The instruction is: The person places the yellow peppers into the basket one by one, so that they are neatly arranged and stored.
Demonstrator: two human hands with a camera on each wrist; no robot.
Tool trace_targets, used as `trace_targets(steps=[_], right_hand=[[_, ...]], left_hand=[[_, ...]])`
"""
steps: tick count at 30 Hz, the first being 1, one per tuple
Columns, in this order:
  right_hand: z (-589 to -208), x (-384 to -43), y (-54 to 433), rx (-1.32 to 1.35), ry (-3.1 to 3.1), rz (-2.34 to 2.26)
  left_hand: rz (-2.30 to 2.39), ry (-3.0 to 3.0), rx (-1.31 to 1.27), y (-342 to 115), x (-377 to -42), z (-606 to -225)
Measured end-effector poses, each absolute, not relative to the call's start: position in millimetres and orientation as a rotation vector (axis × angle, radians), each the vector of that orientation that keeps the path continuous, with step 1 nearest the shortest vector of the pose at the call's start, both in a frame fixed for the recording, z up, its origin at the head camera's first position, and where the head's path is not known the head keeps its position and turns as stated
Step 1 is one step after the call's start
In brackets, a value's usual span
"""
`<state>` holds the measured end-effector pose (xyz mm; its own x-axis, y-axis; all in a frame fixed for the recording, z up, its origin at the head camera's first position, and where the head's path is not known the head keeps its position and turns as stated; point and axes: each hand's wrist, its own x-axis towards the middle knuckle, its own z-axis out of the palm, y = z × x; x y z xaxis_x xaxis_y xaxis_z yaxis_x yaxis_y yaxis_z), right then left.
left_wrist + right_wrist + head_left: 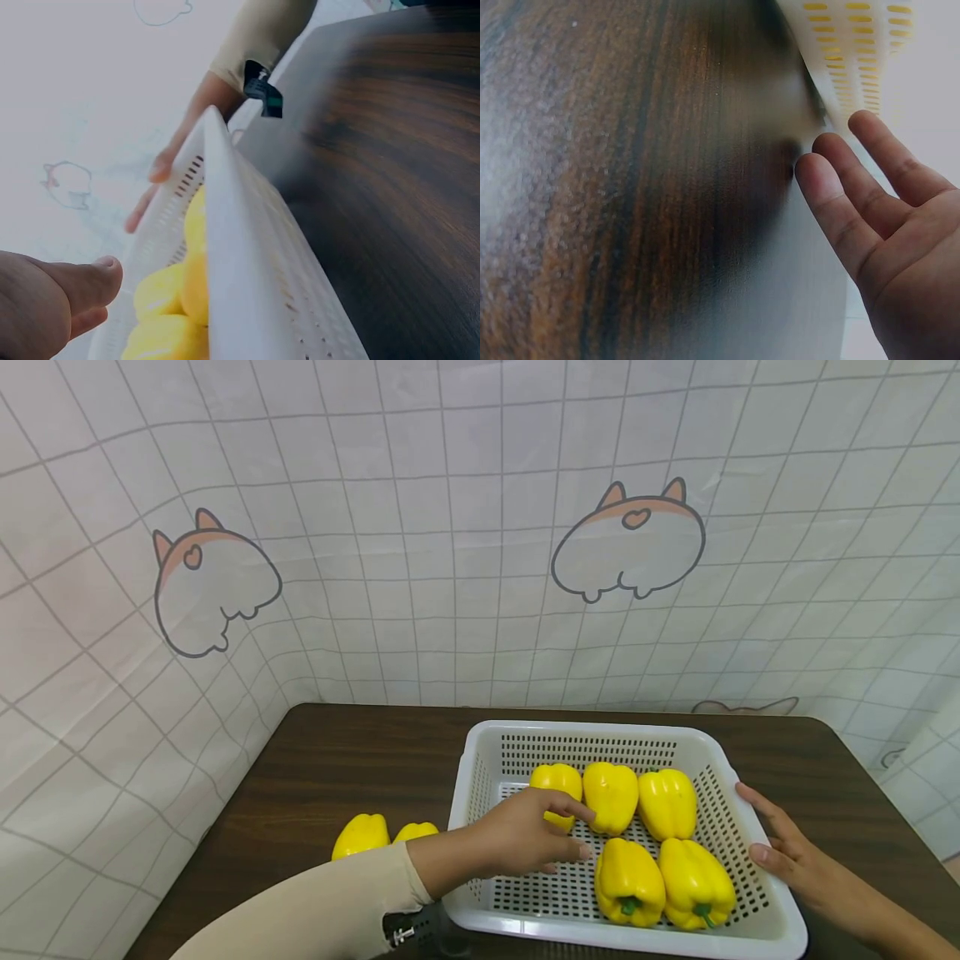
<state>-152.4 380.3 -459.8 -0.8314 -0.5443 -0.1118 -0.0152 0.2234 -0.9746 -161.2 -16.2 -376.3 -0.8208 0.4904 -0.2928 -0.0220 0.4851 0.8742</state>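
Observation:
A white perforated basket [592, 727] holds several yellow bell peppers. Three lie along the back, the middle one [611, 797] among them; two with green stems, one of them a front pepper [630, 883], sit at the front right. My left hand [517, 833] reaches over the basket's left half, its fingers extended and nothing in its grasp. It partly hides the back left pepper [557, 777]. At the basket's right rim, my right hand [795, 852] rests its fingertips; the right wrist view shows those fingers [840, 202] loosely extended beside the basket wall [840, 67].
Two more yellow peppers, one at the far left [362, 836], lie on the dark wooden table [375, 752] left of the basket, partly behind the left sleeve [322, 902]. A white gridded curtain [450, 568] hangs behind the table.

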Motion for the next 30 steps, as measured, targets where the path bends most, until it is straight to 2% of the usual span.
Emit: trace_targets(steps=[30], right_hand=[[-459.6, -153.2, 382.6, -0.514, 2.087, -1.598]], left_hand=[[1.405, 2.235, 0.473, -97.4, -157.6, -358.2]])
